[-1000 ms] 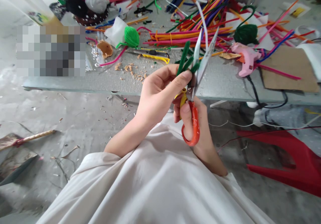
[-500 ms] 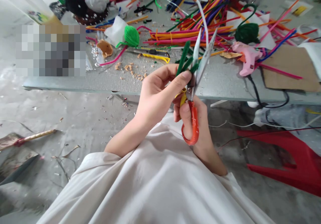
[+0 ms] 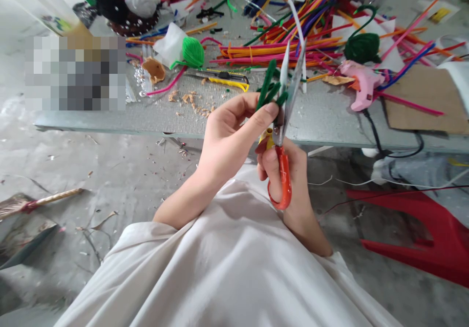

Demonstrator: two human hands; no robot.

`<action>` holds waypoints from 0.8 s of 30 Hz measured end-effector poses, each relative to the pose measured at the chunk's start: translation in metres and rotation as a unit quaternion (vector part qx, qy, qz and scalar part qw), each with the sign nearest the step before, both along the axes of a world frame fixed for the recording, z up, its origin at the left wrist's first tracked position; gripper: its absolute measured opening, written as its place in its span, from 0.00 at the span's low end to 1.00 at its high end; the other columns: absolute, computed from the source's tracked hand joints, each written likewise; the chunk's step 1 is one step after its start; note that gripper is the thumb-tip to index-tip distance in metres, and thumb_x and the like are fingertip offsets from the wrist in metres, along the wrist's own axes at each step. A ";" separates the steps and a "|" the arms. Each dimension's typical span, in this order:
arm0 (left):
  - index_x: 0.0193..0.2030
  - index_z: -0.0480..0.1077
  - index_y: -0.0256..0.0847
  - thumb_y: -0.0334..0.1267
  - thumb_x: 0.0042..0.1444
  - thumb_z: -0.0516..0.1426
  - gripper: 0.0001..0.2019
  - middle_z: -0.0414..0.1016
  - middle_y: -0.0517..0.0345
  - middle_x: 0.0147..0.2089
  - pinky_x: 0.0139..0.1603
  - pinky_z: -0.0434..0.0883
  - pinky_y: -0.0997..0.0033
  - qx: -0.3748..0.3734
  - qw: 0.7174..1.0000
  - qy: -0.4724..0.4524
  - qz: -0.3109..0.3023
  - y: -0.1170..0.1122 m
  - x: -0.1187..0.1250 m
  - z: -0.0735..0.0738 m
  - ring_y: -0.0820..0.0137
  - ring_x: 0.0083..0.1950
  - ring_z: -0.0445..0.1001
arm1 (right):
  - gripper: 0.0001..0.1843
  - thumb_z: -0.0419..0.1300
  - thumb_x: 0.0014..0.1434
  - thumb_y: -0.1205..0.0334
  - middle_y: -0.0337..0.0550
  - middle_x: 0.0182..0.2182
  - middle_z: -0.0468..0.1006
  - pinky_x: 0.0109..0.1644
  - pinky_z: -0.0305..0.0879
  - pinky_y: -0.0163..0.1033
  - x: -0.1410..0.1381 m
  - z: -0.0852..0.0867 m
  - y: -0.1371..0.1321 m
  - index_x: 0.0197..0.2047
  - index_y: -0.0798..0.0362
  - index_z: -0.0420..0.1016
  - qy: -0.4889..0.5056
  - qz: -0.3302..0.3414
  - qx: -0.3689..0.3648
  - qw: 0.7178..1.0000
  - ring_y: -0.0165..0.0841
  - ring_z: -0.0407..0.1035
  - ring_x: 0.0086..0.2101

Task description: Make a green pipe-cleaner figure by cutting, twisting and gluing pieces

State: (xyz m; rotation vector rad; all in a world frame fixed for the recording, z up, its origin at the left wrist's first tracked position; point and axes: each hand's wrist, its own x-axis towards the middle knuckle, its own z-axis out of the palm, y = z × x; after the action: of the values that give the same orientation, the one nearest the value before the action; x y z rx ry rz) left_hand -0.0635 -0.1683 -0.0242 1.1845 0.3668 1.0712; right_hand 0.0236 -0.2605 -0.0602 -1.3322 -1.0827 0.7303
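Green stems pinched in L hand, part-spread scissors held w/ R hand.

The scissors have blades of smooth, bright metal, and their handle looks like red, glossy plastic. At one o'clock, the green stems are fuzzy and matt, similar to velvet. The desk shows a grey, finely rough surface with a dull shine. At eleven o'clock, the yarn ball seems fibrous; at two, the glue gun is of smooth pink plastic. The garment at six o'clock is white, matt cloth.
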 end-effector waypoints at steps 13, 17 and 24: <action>0.29 0.73 0.37 0.35 0.62 0.64 0.11 0.65 0.66 0.23 0.22 0.64 0.89 -0.028 1.000 0.005 0.003 -0.002 0.002 0.000 0.87 0.23 0.65 | 0.23 0.53 0.68 0.38 0.35 0.25 0.66 0.28 0.57 0.40 -0.003 0.003 0.001 0.37 0.49 0.68 0.036 0.034 0.021 0.999 0.29 0.60 0.24; 0.29 0.72 0.39 0.37 0.62 0.63 0.11 0.66 0.66 0.24 0.23 0.66 0.87 -0.041 0.998 0.041 0.017 -0.001 0.002 0.001 0.85 0.23 0.66 | 0.22 0.54 0.67 0.37 0.35 0.24 0.64 0.27 0.58 0.40 -0.005 0.001 0.002 0.37 0.48 0.69 0.086 0.033 0.032 0.995 0.30 0.58 0.23; 0.32 0.75 0.41 0.38 0.58 0.64 0.06 0.71 0.63 0.29 0.23 0.63 0.82 -0.028 0.996 0.079 0.033 0.005 -0.001 0.001 0.81 0.26 0.67 | 0.18 0.61 0.63 0.41 0.35 0.21 0.68 0.23 0.60 0.40 0.019 0.003 0.011 0.36 0.48 0.69 0.093 -0.078 0.053 0.991 0.32 0.64 0.20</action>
State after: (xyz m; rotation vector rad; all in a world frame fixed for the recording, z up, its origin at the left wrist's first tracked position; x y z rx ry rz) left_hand -0.0645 -0.1633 -0.0227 1.2162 0.5594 1.0205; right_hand 0.0430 -0.2498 -0.0576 -1.2163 -0.8468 0.6572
